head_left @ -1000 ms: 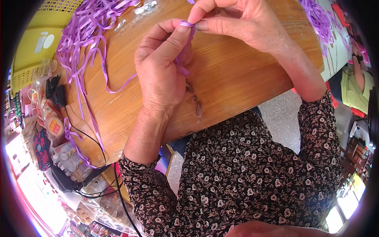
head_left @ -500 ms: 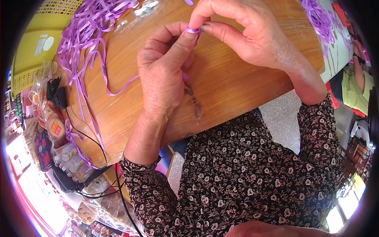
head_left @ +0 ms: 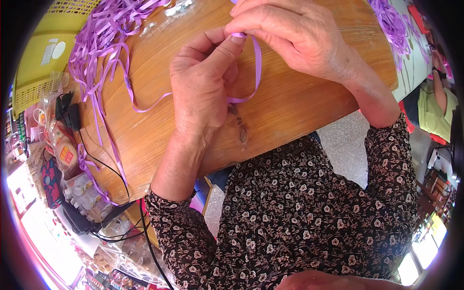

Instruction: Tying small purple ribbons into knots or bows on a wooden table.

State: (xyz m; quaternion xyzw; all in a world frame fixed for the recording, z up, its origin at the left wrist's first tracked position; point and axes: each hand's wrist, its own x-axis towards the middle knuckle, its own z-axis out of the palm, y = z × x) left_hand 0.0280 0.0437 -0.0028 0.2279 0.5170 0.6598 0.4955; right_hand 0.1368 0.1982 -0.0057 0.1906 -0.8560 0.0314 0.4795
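Note:
A purple ribbon (head_left: 257,67) runs between my hands above the wooden table (head_left: 309,106). My left hand (head_left: 203,72) pinches it between thumb and forefinger near the table's far side. Beside those fingertips, my right hand (head_left: 299,38) is closed on the same ribbon. A loop of it hangs down right of my left hand and curves back under the palm. Left of my wrist, the ribbon trails toward a large tangled pile of purple ribbon (head_left: 101,53). The exact fold at the fingertips is partly hidden by my fingers.
A yellow perforated basket (head_left: 34,63) stands at the far left. Black cables (head_left: 104,166) and plastic bags (head_left: 89,193) crowd the left edge. More purple ribbon (head_left: 389,24) lies at the far right on a pale surface. Another person in a yellow-green top (head_left: 435,113) sits at the right.
My right hand has closed in over the ribbon, its fingers now folded at my left fingertips. A ribbon loop has come into view below, between the hands.

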